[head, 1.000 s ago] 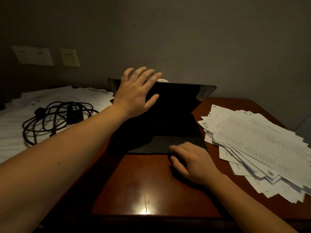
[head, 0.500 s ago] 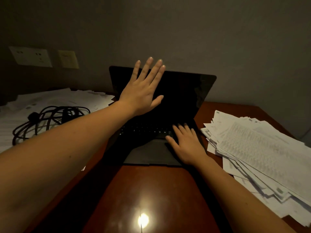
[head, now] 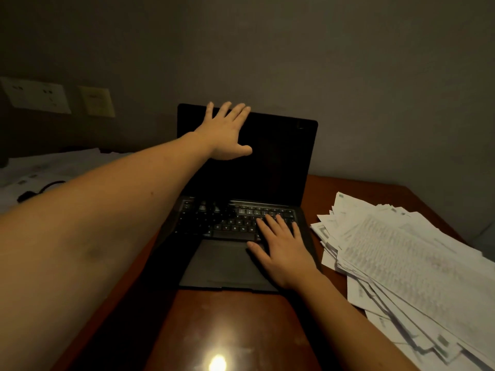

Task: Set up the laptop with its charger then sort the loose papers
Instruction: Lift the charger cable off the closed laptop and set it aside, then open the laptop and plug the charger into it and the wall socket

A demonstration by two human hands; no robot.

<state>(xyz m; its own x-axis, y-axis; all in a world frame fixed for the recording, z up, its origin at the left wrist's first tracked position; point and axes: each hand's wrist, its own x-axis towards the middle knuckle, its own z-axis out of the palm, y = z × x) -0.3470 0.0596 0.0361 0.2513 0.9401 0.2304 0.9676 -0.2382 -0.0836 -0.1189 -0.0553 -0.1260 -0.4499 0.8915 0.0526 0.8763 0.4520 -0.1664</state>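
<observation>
- The room is dim. A black charger cable [head: 40, 189] lies at the far left, mostly hidden behind the left forearm, on a pale spread of loose white papers [head: 53, 167] whose print is too dark to read.
- A black slim open laptop [head: 270, 172] sits mid-table with its screen upright and dark. The key legends are only partly legible.
- The left hand [head: 227, 133] lies flat against the screen's top left, fingers straight and spread, their tips at the lid's upper edge.
- The right hand [head: 284, 250] rests flat on the keyboard's right side, fingers straight, thumb by the smooth trackpad.
- The glossy reddish-brown wooden table [head: 241, 330] reflects a bright spot of light.
- A fanned, ragged stack of printed white sheets [head: 401, 261] lies just beside the laptop on the right and is cut off by the frame.
- A white wall socket plate [head: 37, 95] and a yellowish switch plate [head: 97, 100] show faintly.
</observation>
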